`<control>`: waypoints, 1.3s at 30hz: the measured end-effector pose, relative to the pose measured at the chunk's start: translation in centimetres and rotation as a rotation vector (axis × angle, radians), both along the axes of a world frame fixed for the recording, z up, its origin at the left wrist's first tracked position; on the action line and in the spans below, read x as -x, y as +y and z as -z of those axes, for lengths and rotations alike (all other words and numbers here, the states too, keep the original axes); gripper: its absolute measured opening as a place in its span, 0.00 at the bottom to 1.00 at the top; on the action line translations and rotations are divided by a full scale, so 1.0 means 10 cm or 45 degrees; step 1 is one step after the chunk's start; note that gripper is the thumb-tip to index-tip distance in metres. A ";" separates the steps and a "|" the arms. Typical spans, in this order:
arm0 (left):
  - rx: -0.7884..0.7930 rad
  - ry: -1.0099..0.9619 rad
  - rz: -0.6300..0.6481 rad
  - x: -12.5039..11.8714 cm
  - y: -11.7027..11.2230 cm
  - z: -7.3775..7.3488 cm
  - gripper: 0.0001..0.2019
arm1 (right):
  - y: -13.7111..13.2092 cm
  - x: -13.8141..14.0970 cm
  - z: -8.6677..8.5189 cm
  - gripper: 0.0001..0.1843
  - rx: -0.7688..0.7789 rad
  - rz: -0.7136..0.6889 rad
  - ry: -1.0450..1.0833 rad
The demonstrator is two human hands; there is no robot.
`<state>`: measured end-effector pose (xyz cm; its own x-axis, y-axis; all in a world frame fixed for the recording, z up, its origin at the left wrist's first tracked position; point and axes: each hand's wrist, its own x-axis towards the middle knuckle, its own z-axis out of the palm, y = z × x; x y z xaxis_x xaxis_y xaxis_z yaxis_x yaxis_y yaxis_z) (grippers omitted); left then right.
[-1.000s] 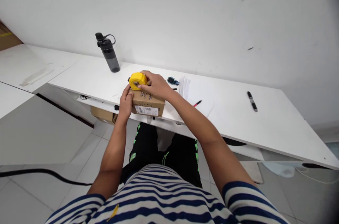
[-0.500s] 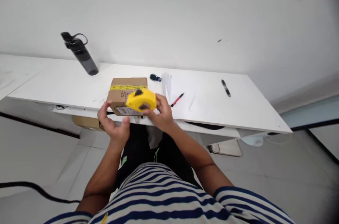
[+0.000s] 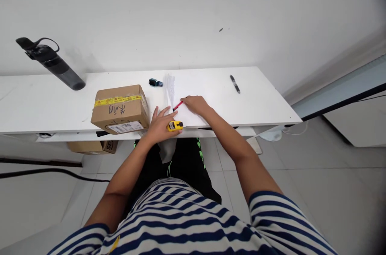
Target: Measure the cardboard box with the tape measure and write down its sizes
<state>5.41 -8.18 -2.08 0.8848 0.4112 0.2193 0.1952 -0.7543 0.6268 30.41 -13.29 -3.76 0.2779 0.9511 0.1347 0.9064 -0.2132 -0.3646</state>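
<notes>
My left hand (image 3: 159, 123) lies on the front edge of the white table (image 3: 259, 102) with its fingers spread. A yellow tape measure (image 3: 175, 125) sits right against its thumb side, partly covered by the hand. My right hand (image 3: 196, 104) rests on white paper sheets (image 3: 193, 86) farther back, fingers drawn together on the end of a red pen (image 3: 177, 105). A taped cardboard box (image 3: 120, 108) stands just left of my left hand, apart from both hands.
A black water bottle (image 3: 52, 64) stands at the table's far left. A small blue object (image 3: 155, 82) lies behind the paper and a black marker (image 3: 235, 84) to the right. A second carton (image 3: 93, 147) sits under the table, and a black cable (image 3: 45, 171) runs across the floor.
The tape measure left my right hand and now sits on the table by my left hand. My right hand moved to the red pen. My left hand let go of the box. The view swung right.
</notes>
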 end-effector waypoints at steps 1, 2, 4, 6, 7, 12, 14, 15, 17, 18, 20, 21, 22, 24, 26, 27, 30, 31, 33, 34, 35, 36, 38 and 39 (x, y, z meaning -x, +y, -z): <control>0.041 0.008 -0.043 -0.03 0.06 0.03 0.26 | 0.04 -0.04 0.02 0.13 -0.006 -0.013 0.007; 0.106 0.010 -0.104 -0.05 0.11 0.07 0.30 | 0.07 -0.05 0.02 0.12 -0.028 -0.010 0.008; 0.284 0.002 -0.245 -0.04 0.19 0.16 0.31 | 0.07 -0.01 0.00 0.14 -0.126 0.032 0.066; 0.439 -0.011 -0.369 0.00 0.20 0.24 0.26 | 0.07 0.12 -0.04 0.17 -0.339 0.092 0.312; 0.481 -0.016 -0.412 0.02 0.19 0.28 0.24 | 0.07 0.21 -0.06 0.19 -0.454 0.104 0.493; 0.383 0.010 -0.381 0.13 0.09 0.37 0.28 | 0.19 0.64 -0.06 0.27 -0.539 -0.005 1.046; 0.288 0.055 -0.296 0.20 0.06 0.37 0.24 | 0.23 0.67 0.03 0.29 -0.530 0.036 1.057; 0.253 0.062 -0.261 0.25 0.04 0.35 0.21 | 0.24 0.65 0.08 0.30 -0.544 0.080 1.067; 0.288 0.013 -0.207 0.33 -0.02 0.25 0.18 | 0.22 0.57 0.17 0.31 -0.561 0.160 1.097; 0.385 -0.033 -0.180 0.37 -0.05 0.17 0.19 | 0.18 0.54 0.20 0.31 -0.542 0.172 1.106; 0.678 -0.139 -0.095 0.40 -0.12 -0.05 0.26 | 0.04 0.50 0.24 0.31 -0.465 0.149 1.099; 0.828 -0.176 -0.035 0.38 -0.15 -0.17 0.29 | -0.06 0.50 0.25 0.30 -0.439 0.138 1.088; 0.928 -0.215 0.027 0.32 -0.16 -0.29 0.31 | -0.16 0.53 0.25 0.30 -0.430 0.143 1.087; 0.994 -0.255 0.154 0.12 -0.13 -0.47 0.32 | -0.38 0.62 0.25 0.28 -0.468 0.195 1.114; 1.034 -0.214 0.252 -0.20 -0.02 -0.52 0.30 | -0.56 0.74 0.27 0.26 -0.497 0.257 1.145; 1.047 -0.169 0.270 -0.38 0.06 -0.49 0.29 | -0.63 0.79 0.28 0.26 -0.491 0.286 1.165; 0.966 -0.185 0.176 -0.87 0.32 -0.25 0.25 | -0.81 0.85 0.28 0.26 -0.466 0.354 1.225; 0.940 -0.218 0.118 -1.00 0.40 -0.16 0.24 | -0.86 0.81 0.24 0.26 -0.476 0.367 1.216; 0.981 -0.208 0.073 -1.19 0.53 0.01 0.23 | -0.98 0.63 0.09 0.26 -0.470 0.345 1.092; 1.016 -0.185 0.066 -1.25 0.58 0.08 0.23 | -1.02 0.49 -0.01 0.26 -0.429 0.311 0.995; 1.040 -0.147 0.069 -1.29 0.61 0.13 0.22 | -1.04 0.34 -0.12 0.25 -0.372 0.272 0.897; 1.040 -0.106 0.074 -1.33 0.63 0.16 0.22 | -1.02 0.17 -0.23 0.24 -0.313 0.229 0.818; 0.970 -0.034 0.082 -1.37 0.63 0.20 0.20 | -0.83 -0.17 -0.40 0.24 -0.243 0.138 0.777; 0.930 -0.004 0.087 -1.38 0.63 0.21 0.19 | -0.65 -0.33 -0.44 0.24 -0.246 0.091 0.817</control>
<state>19.17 -1.89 -4.22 0.9135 0.3975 -0.0872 0.1602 -0.1541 0.9750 33.69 -19.76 0.66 0.4212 0.9027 0.0875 0.4837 -0.1420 -0.8637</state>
